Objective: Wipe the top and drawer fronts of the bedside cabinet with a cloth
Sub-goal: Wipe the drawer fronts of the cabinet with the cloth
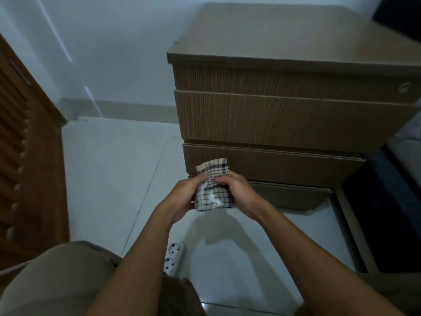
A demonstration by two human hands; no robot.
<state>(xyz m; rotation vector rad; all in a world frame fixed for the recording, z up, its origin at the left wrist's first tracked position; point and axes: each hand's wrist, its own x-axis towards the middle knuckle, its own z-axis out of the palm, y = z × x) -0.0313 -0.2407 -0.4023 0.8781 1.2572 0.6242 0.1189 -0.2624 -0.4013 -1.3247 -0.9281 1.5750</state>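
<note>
The brown wooden bedside cabinet (pixel 284 37) stands against the wall at upper right, its flat top bare. Several drawer fronts (pixel 284 119) step down below it, each lower one set further back. A checked cloth (pixel 213 192), white with dark lines, is bunched in front of the lowest drawers, a little off the cabinet. My left hand (pixel 182 197) grips its left side and my right hand (pixel 237 190) grips its right side. One corner of the cloth sticks up above my fingers.
A white power strip (pixel 174 258) lies on the pale tiled floor near my knee (pixel 57 281). A brown louvred door (pixel 20 156) fills the left edge. A dark bed frame (pixel 387 201) borders the cabinet on the right.
</note>
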